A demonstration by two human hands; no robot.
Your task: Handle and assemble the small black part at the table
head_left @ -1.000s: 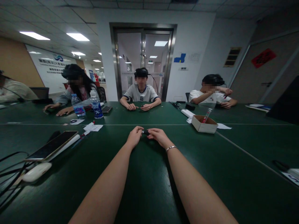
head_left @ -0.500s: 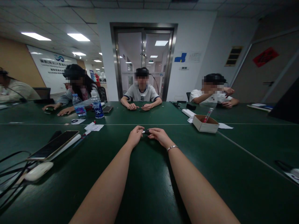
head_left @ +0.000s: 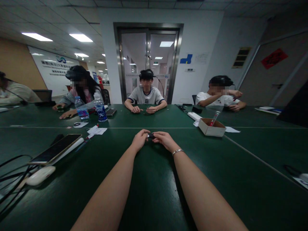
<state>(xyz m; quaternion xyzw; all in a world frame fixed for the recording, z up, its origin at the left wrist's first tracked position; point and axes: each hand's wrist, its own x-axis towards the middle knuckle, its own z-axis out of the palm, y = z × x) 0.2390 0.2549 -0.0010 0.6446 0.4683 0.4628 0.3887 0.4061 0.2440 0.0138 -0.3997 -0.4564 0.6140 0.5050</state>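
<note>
Left hand [head_left: 139,141]: fingers drawn to a narrow pinch, by which the silvery end of a small black object [head_left: 151,136] is held. Right hand [head_left: 164,140]: fingers likewise brought together on the object's black end; a bracelet [head_left: 177,152] is worn at the wrist. Whether the green worktop [head_left: 154,186] is touched by the object cannot be told. Right of the fingers: one open-topped box [head_left: 210,130], in which a clear-and-red tube [head_left: 214,118] is tilted. Left of the fingers: paper slips [head_left: 98,130]; farther left and closer in, one phone [head_left: 57,147]. Beyond the fingers, to the left: one blue-labelled bottle [head_left: 100,110]. Straight beyond: one person [head_left: 145,95], seated.
</note>
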